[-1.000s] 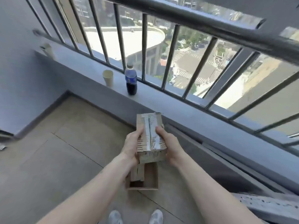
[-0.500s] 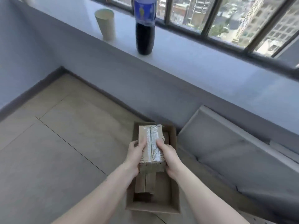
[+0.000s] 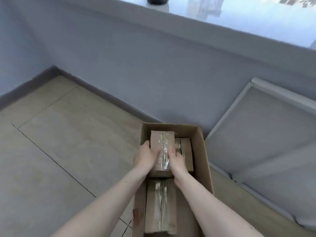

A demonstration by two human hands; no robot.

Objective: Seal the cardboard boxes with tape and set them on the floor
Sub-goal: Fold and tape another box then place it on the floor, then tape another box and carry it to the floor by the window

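Note:
A small taped cardboard box [image 3: 162,142] is held low inside a large open carton [image 3: 203,151] that stands on the floor. My left hand [image 3: 147,156] grips its left side, thumb on top. My right hand [image 3: 176,159] grips its right side, thumb on the tape seam. A second taped box [image 3: 160,206] lies in the carton nearer to me, between my forearms. A third taped box [image 3: 186,149] lies to the right, partly hidden behind the held one.
The tiled floor [image 3: 59,151] spreads to the left of the carton. A grey wall [image 3: 153,65] with a sill rises just behind it; a dark bottle base [image 3: 157,0] stands on the sill. A white panel [image 3: 265,134] leans at the right.
The view has tilted down and closer to the floor. Both hands have lowered the small taped box from above the carton down into it.

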